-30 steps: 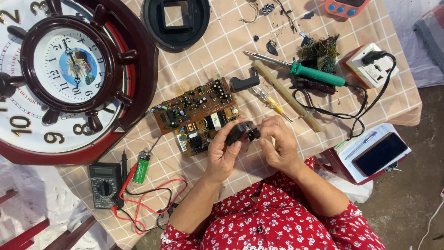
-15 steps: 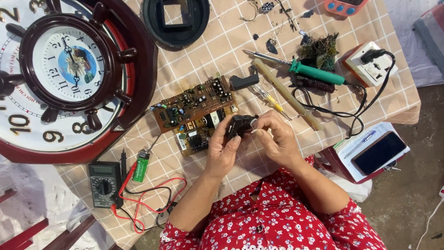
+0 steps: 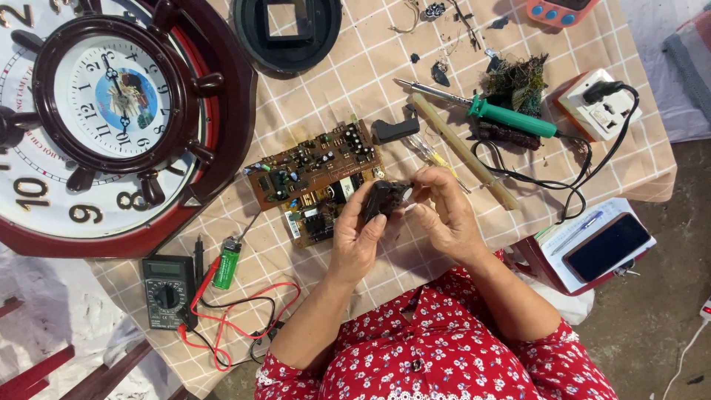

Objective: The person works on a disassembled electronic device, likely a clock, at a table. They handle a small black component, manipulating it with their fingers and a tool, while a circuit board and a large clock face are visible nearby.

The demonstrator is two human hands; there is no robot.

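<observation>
Little has been shifted since the earlier frames: the small black box-shaped plastic part has been kept pinched above the worktop, with the fingers only slightly rearranged. It is gripped from below by the left hand, while its far end is pinched by the closed fingertips of the right hand. The part is held directly over the brown circuit board studded with components. If the grip were loosened, the part could be dropped onto the board and components bent. The green-handled soldering iron lies near; whether it is hot cannot be told, and a sleeve could be scorched by it.
</observation>
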